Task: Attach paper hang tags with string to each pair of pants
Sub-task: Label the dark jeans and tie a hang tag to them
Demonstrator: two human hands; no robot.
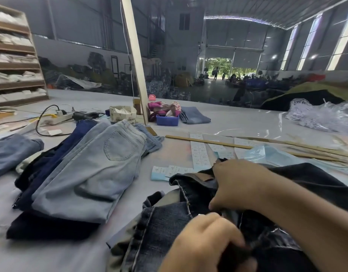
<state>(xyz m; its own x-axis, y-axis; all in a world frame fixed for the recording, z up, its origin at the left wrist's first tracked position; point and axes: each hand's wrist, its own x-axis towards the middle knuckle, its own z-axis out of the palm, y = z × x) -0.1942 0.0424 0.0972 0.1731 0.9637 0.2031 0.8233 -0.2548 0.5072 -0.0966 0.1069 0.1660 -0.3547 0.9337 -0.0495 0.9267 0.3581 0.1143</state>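
Head view: a wide grey work table [238,122] in a large warehouse, seen from the person's own eye level.
Hands: the right hand [238,185] grips the waistband of the dark denim pants [306,185], fingers curled into the cloth; the left hand [204,240] is closed on a fold of the same pants nearer the body.
Pants in hand: bunched at the near right edge of the table, waistband turned toward the left.
Stack: light blue jeans [94,173] lie back pocket up on top of at least two darker pairs, to the left of the hands.
Other jeans: one folded pair [194,114] far across the table, one more pair [14,152] at the left edge.
Hang tags: paper tag strips [198,154] lie flat just beyond the hands; the print is too small to read.
Wooden sticks: two long sticks [208,141] lie across the tag strips.
Small items: one blue bin [167,120], one power strip [59,118].
Open room: bare table between the stack and the far folded pair.
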